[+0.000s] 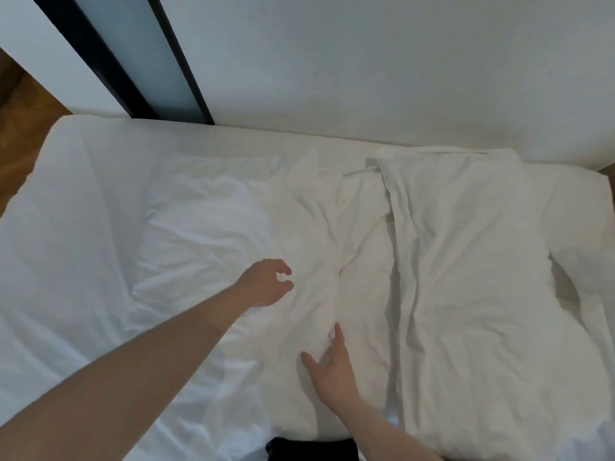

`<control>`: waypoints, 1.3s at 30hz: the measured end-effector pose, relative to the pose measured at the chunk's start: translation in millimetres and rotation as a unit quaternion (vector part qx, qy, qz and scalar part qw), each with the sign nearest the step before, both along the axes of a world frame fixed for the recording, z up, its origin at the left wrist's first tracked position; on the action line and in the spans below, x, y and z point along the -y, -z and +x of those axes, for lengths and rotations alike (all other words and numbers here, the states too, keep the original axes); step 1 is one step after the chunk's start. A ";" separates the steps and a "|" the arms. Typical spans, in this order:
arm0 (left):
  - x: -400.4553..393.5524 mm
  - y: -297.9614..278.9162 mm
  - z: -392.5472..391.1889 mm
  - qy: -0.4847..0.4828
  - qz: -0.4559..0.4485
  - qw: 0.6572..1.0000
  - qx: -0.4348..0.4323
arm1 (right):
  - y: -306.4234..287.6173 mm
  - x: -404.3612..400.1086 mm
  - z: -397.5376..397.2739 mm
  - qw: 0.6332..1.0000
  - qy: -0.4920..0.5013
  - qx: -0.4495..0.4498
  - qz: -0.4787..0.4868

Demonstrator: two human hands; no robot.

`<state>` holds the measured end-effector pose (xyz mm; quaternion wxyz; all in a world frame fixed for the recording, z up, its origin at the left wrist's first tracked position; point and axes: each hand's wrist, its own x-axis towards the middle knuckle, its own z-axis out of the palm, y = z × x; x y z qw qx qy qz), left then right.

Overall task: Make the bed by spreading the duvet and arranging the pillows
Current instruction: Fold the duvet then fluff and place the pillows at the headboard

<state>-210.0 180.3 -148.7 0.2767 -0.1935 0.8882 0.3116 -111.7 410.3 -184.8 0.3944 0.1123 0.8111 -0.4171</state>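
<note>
A white bed (66, 201) fills the view, its far side against the wall. A crumpled white pillow (206, 241) lies left of centre. A wrinkled white duvet (466, 294) lies bunched in the middle and right, with a folded upper layer on the right. My left hand (266, 282) hovers at the pillow's right edge, fingers curled and apart, holding nothing. My right hand (332, 367) rests flat on the duvet's middle fold, fingers spread.
A white wall (399, 61) runs along the far side of the bed. A dark-framed frosted glass panel (139, 54) stands at the back left. Wooden floor (20, 128) shows at the left. Something dark (309, 449) sits at the bottom edge.
</note>
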 end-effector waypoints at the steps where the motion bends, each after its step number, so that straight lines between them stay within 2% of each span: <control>1: -0.2 -3.7 -13.9 -0.011 0.009 1.000 -0.018 | 3.2 12.7 3.1 1.000 0.007 0.004 0.003; 3: -1.2 -8.0 -36.5 -0.016 0.016 0.999 -0.031 | 3.6 38.0 6.0 0.999 -0.028 0.014 -0.010; 7: -6.5 -9.2 -68.4 -0.021 0.013 0.997 -0.072 | -20.2 79.8 -4.0 0.976 -0.125 0.000 -0.176; 9: -11.6 -6.5 -80.7 -0.033 -0.024 0.994 -0.098 | -28.0 77.7 -8.4 0.965 -0.154 0.016 -0.211; 11: -13.8 0.3 -89.3 -0.043 -0.078 0.993 -0.072 | -23.5 56.7 -6.6 0.967 -0.182 0.037 -0.173; 14: -11.6 18.6 -90.7 -0.036 -0.139 0.989 0.013 | -9.7 13.4 5.1 0.978 -0.199 0.063 -0.030; 16: -14.4 35.3 -87.0 -0.027 -0.159 0.986 0.033 | 3.1 -11.9 17.1 0.979 -0.182 0.079 0.048; 20: -38.7 59.0 -86.7 -0.063 -0.136 0.988 0.029 | 8.6 -33.8 32.8 0.988 -0.136 0.074 0.014; 23: -43.3 76.8 -80.4 -0.046 -0.111 0.986 0.112 | 6.2 -22.7 32.0 0.987 -0.147 0.055 -0.014; 25: -36.8 81.1 -75.3 -0.017 -0.114 0.986 0.123 | 2.5 -10.2 29.5 0.987 -0.149 0.036 -0.041; 27: -25.9 72.9 -71.9 -0.034 -0.100 0.993 0.056 | -1.5 -2.6 23.6 0.986 -0.154 0.001 -0.056; 29: -9.8 52.8 -62.0 -0.103 -0.090 0.988 -0.077 | -5.5 1.6 16.6 0.985 -0.158 -0.030 -0.064; 32: 21.5 20.5 -26.6 -0.231 -0.098 0.925 -0.286 | -16.8 8.1 6.0 0.979 -0.186 -0.052 -0.067; 34: 37.9 6.9 -0.6 -0.290 -0.105 0.882 -0.357 | -17.0 12.3 3.0 0.972 -0.215 -0.065 -0.072; 35: 40.2 5.5 9.7 -0.295 -0.110 0.877 -0.363 | -14.0 12.1 4.7 0.968 -0.229 -0.064 -0.074; 36: 38.9 9.6 17.6 -0.271 -0.115 0.893 -0.341 | -8.9 9.1 8.2 0.966 -0.242 -0.057 -0.066; 37: 36.2 17.5 22.2 -0.216 -0.110 0.926 -0.290 | -3.4 3.6 11.7 0.966 -0.250 -0.045 -0.053; 39: 27.0 35.0 21.3 -0.072 -0.064 0.990 -0.104 | 3.0 -13.1 19.2 0.971 -0.239 0.008 -0.008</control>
